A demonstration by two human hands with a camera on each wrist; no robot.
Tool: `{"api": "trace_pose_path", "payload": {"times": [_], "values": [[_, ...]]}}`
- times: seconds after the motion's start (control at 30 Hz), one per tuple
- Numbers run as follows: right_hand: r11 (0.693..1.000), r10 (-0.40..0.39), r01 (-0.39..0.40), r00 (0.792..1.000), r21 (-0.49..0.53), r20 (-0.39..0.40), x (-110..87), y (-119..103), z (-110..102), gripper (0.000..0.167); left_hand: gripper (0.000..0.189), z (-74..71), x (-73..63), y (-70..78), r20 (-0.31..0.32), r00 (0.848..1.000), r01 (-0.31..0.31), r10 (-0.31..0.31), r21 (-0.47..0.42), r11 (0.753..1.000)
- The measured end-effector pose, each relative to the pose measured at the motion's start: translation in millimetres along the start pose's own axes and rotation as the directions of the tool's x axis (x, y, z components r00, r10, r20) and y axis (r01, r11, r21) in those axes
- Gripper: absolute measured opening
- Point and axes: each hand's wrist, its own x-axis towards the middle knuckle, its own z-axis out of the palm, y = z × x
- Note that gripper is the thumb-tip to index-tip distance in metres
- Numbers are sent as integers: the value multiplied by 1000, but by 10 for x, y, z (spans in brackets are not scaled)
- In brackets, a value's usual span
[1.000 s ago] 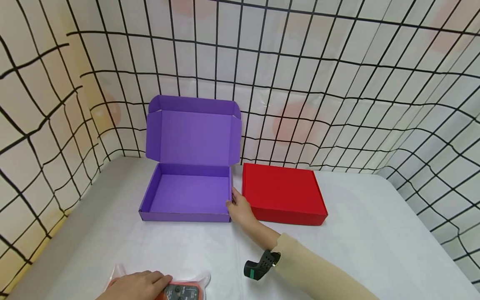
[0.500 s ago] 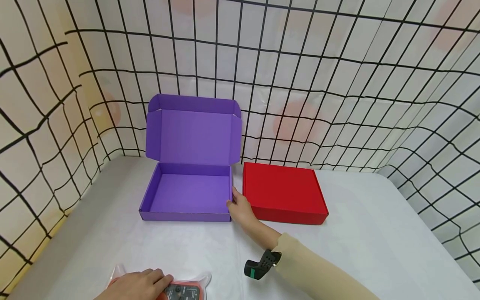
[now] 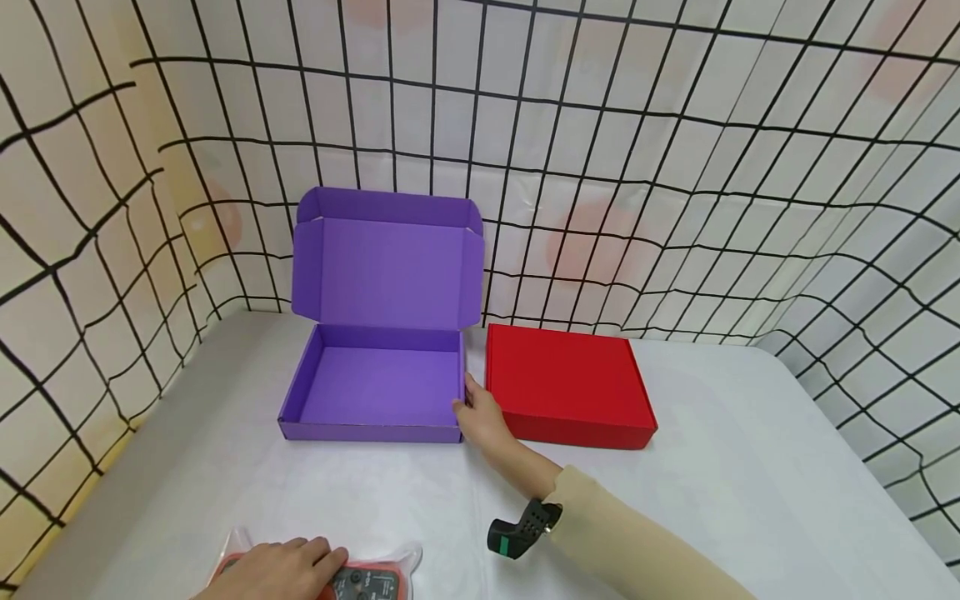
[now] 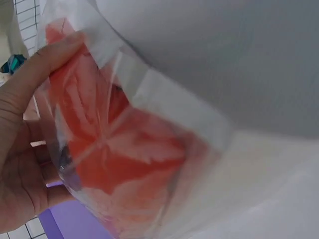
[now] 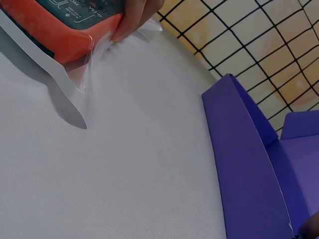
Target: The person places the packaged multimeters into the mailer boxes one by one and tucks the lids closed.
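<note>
My left hand [image 3: 281, 568] grips an orange and dark grey multimeter [image 3: 369, 583] in a clear plastic bag, at the near edge of the head view. In the left wrist view the thumb lies on one side of the bagged multimeter [image 4: 124, 149] and the fingers on the other. A purple cardboard box [image 3: 375, 433] stands with its lid raised and its inside bare. My right hand [image 3: 485, 421] pinches the box's right wall near the front corner, thumb at the rim and fingers outside. Only a fingertip of that hand shows in the right wrist view.
A closed red box [image 3: 566, 379] lies just right of the purple one, close to my right hand. Both boxes sit on a white-covered table [image 3: 735, 483]. Black wire grid panels [image 3: 600, 167] enclose the back and sides.
</note>
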Motion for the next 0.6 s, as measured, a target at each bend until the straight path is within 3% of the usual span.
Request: {"api": "trace_pose_path", "payload": {"times": [0.2, 0.47, 0.6], "values": [[1000, -3, 3, 1000, 1, -9, 1, -1, 9, 55, 61, -24, 7, -18, -2, 1000, -31, 31, 3, 1000], [1000, 8, -8, 1000, 13, -22, 21, 15, 9, 54, 62, -51, 35, -32, 100, 995, 22, -13, -97, 995], [1000, 12, -12, 1000, 6, -27, 21, 17, 15, 54, 62, -67, 17, -51, 55, 998, -34, 37, -55, 998]]}}
